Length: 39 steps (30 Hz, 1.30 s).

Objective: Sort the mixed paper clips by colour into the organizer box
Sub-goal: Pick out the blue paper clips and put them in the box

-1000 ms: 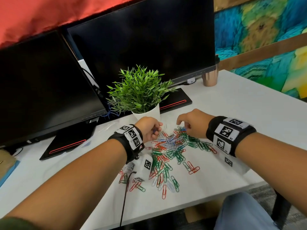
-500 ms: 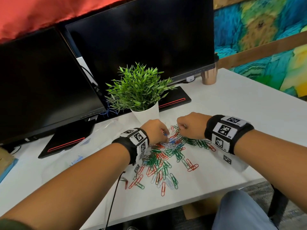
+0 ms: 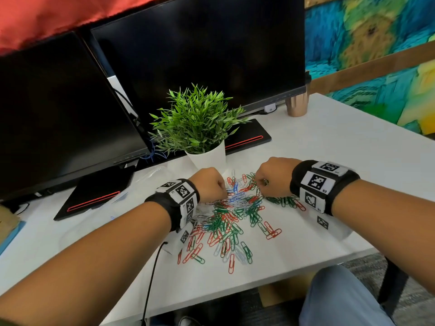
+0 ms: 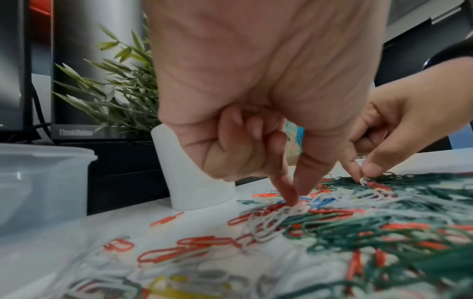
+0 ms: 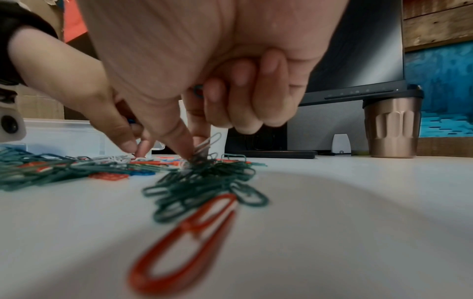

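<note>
Both hands (image 3: pixel 207 184) (image 3: pixel 274 176) fisted, fingers (image 4: pixel 286 188) down in paper clips (image 3: pixel 235 215).

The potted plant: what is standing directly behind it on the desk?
Behind the potted plant stands a dark monitor, its black base partly showing. The leaves cover the monitor's stand, so that part cannot be seen.

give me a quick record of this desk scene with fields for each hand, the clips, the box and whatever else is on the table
left hand: thumb and forefinger pinching white clips at the far side of the pile
right hand: thumb and forefinger pinching a clip at the green cluster, other fingers curled
paper clips: loose mixed pile on the white table; green, red, white, blue
organizer box: clear plastic, left of the pile; contents cannot be told
potted plant: white pot, just behind the pile
copper cup: far right, under the monitor
</note>
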Each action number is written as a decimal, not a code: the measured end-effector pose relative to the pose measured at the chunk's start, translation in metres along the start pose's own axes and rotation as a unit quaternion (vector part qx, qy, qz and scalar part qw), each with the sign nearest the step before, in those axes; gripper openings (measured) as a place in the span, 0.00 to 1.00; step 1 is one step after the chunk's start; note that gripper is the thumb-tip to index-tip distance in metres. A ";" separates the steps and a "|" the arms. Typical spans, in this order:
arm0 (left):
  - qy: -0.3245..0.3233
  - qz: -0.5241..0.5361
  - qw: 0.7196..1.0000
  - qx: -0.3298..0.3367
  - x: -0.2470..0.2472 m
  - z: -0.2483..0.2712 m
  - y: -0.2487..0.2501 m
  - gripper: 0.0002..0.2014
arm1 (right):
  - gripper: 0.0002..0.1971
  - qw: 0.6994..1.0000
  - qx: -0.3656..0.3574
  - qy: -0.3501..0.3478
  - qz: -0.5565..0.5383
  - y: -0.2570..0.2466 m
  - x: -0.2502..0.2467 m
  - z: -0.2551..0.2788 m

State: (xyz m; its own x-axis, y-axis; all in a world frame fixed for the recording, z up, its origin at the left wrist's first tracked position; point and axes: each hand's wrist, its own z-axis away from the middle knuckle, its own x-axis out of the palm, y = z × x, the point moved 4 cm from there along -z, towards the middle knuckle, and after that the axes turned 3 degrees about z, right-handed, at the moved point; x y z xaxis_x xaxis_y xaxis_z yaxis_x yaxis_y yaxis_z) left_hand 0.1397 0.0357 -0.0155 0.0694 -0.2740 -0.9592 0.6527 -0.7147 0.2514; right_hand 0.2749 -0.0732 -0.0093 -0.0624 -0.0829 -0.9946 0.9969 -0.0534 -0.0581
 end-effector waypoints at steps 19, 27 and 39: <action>-0.028 0.090 0.986 -0.135 0.009 -0.023 0.008 0.19 | 0.08 1.000 0.006 0.010 -0.007 0.002 -0.001 -0.002; -0.027 0.545 0.808 -0.224 -0.008 -0.003 -0.012 0.10 | 0.07 0.999 -0.027 0.011 0.044 -0.004 -0.006 -0.008; 0.019 0.498 0.844 -0.201 -0.012 -0.006 -0.022 0.10 | 0.06 0.995 -0.062 -0.006 0.072 -0.032 -0.008 -0.061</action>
State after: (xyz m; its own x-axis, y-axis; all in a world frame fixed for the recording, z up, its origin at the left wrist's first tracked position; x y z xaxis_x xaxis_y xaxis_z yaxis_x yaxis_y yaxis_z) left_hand 0.1288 0.0583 -0.0108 0.7529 -0.5835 -0.3043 0.4592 0.1345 0.8781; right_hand 0.2464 -0.0102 -0.0046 0.0811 -0.0931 -0.9924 0.9938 0.0835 0.0733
